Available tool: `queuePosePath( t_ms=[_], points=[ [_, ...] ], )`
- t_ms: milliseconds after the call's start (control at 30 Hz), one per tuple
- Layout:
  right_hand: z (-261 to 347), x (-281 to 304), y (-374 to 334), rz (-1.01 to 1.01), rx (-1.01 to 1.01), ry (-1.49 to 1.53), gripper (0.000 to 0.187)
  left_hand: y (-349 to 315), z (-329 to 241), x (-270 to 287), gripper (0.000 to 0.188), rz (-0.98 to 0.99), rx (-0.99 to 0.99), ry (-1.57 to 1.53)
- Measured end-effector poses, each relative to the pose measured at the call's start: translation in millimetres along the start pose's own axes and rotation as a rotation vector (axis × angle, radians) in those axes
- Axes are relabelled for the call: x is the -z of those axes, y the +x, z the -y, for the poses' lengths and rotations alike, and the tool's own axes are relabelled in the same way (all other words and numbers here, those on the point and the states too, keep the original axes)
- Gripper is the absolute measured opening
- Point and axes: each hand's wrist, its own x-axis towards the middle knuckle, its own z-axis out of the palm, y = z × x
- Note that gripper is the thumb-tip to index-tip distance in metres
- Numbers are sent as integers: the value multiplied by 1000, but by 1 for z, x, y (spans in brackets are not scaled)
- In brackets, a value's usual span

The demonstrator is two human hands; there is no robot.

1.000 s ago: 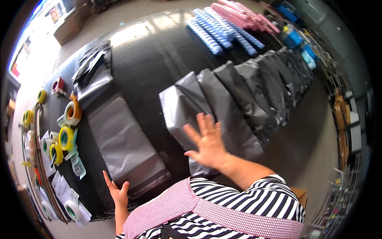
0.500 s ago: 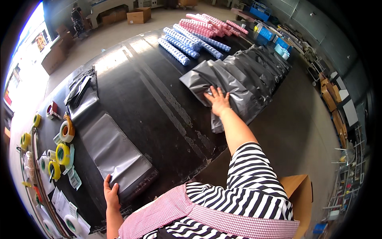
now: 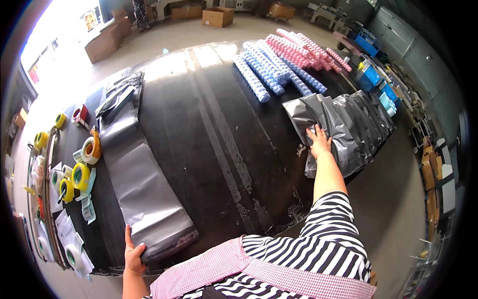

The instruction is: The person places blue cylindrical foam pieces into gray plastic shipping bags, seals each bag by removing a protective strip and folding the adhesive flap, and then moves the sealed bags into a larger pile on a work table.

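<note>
My right hand [image 3: 320, 143] lies flat, fingers spread, on a fanned pile of dark grey plastic bags [image 3: 348, 122] at the table's right edge. Nothing is gripped in it. At the near left, my left hand [image 3: 134, 255] rests against the corner of a long flat stack of grey plastic bags [image 3: 144, 189], thumb and forefinger apart; its other fingers are partly hidden. Crumpled dark bags [image 3: 119, 102] lie over that stack's far end. Beyond the right-hand pile are blue-and-white rolls [image 3: 266, 70] and pink-and-white rolls [image 3: 303, 50].
Along the black table's [image 3: 199, 149] left side stand several tape rolls [image 3: 80, 175], a red-edged roll [image 3: 79, 114] and paper labels [image 3: 88, 209]. Blue baskets [image 3: 371, 77] sit at the far right. Cardboard boxes [image 3: 218, 17] and a person [image 3: 141, 14] are across the floor.
The view has shifted, so the scene sits farther right and lower. My right hand and the bag pile have slid rightward, baring a pale scuff on the table. My left hand stays at the stack's corner.
</note>
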Motion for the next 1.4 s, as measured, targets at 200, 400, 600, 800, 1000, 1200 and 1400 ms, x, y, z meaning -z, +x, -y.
queuePosePath(
  t_ms=[200, 400, 600, 800, 1000, 1200, 1400],
  points=[
    [128, 49, 88, -406, 199, 201, 48, -8, -38, -50, 79, -34, -197, -213],
    [190, 6, 269, -403, 269, 524, 89, 5, 21, 1, 44, -117, 140, 486],
    [275, -8, 261, -193, 93, 263, 78, -7, 59, -56, 45, -57, 235, 304],
    [230, -17, 214, 132, 245, 879, 75, -5, 41, -107, 46, -122, 246, 1016],
    [198, -37, -25, 912, 308, 2012, 55, -14, 65, -116, 51, 38, -629, 1618],
    [165, 15, -226, 1000, 423, 1872, 79, 11, 86, -120, 48, 303, -583, 1744],
    [130, 19, -348, 902, 573, 1688, 106, 24, 76, -90, 28, 268, -549, 1412]
  ],
)
